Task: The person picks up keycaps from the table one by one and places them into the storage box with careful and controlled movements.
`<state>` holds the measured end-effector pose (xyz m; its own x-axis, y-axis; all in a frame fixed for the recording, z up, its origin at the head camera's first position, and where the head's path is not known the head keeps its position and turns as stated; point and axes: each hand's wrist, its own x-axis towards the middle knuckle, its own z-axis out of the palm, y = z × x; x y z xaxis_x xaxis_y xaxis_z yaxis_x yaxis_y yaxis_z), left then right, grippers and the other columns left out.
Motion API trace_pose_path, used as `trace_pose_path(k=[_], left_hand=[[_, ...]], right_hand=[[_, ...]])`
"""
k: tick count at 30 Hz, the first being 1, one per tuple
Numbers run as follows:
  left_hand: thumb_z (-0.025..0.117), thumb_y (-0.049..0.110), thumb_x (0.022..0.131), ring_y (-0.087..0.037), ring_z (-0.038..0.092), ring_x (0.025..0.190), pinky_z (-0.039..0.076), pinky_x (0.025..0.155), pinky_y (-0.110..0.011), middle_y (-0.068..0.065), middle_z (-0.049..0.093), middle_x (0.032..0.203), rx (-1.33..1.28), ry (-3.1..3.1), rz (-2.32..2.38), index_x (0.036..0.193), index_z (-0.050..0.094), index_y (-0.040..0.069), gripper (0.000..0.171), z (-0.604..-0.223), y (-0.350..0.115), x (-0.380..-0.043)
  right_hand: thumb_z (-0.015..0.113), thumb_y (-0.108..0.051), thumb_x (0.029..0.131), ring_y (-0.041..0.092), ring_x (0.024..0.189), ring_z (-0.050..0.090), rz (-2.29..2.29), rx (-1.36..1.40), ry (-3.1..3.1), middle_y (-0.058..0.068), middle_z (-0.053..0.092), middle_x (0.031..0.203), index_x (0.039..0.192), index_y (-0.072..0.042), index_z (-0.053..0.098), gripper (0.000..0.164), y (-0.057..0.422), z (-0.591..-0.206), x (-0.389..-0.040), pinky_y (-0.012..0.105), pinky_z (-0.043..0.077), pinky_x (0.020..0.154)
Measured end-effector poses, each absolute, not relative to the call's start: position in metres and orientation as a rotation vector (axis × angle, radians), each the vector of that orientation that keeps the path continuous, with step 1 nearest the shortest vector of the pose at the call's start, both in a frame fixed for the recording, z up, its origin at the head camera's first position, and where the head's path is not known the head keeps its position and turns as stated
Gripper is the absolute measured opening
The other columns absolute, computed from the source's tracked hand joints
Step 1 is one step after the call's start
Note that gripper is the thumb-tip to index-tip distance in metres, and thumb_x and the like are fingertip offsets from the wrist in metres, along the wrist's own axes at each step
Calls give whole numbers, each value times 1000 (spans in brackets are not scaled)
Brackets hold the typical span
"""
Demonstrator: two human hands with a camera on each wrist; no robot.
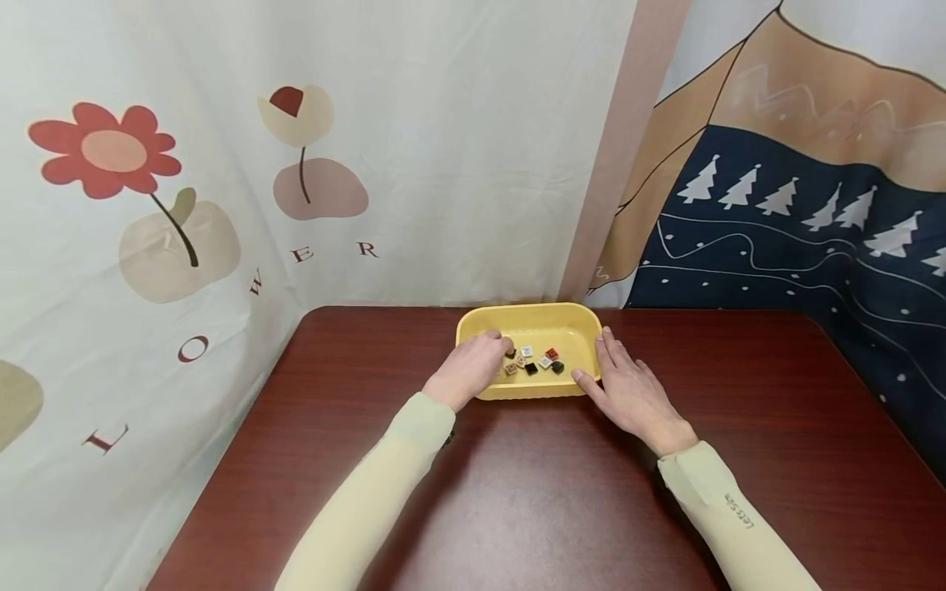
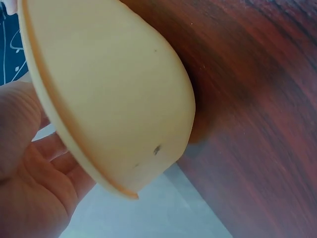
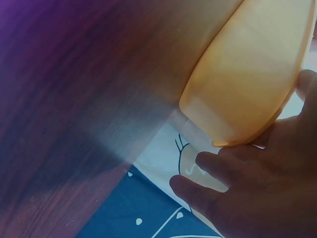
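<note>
A yellow plastic basin (image 1: 530, 391) stands on the table near its back edge. Inside lie several small square pieces, among them a red piece (image 1: 552, 354), a white piece (image 1: 526, 351) and a black piece (image 1: 530, 369). My left hand (image 1: 473, 365) reaches over the basin's left side with bent fingers, beside a dark piece (image 1: 511, 354); whether they pinch it is hidden. The basin's rim (image 2: 74, 153) covers those fingertips in the left wrist view. On the right, my right hand (image 1: 628, 390) rests against the basin's end, fingers extended along the outside and thumb at the near rim.
The dark red-brown wooden table (image 1: 517, 492) spreads around the basin. Behind it hangs a pale curtain (image 1: 443, 164) with flower prints and letters. A navy and tan printed cloth (image 1: 776, 222) hangs at the right, close to the table's edge.
</note>
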<state>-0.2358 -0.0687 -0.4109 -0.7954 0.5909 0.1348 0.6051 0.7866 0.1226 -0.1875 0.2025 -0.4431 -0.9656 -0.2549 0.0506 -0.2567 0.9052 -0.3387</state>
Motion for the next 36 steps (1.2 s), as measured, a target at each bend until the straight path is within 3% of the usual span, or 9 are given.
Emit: trace_pose_path(k=[3,8,15,36], left_hand=[[61,1,99,-30,72,91,59,73,-41,-9,69,113,-920,-2859,-268,118,76,9,26,-408,-72,-232],[72,9,97,-26,71,91,59,69,-42,-4,68,115,-887,-2763,-322,117,75,11,20,-405,-81,-225],[74,9,94,-22,70,99,58,77,-40,-3,69,118,-896,-2627,-372,119,74,11,25,-408,-93,-215],[72,18,95,-32,64,116,50,98,-49,-11,63,131,-790,-2523,-374,131,66,7,38,-419,-126,-177]], right_hand=[[39,-60,107,42,155,22,543,411,-3063,25,11,170,161,8,18,90,202,-443,-188,66,30,115],[41,-57,107,42,154,23,542,414,-3048,26,14,169,160,9,20,88,202,-443,-187,66,31,114],[38,-60,107,43,154,23,538,413,-3058,27,13,169,160,10,21,89,204,-442,-188,67,31,114],[38,-66,105,46,155,16,564,387,-3003,20,10,172,163,0,23,90,225,-426,-176,68,22,117]])
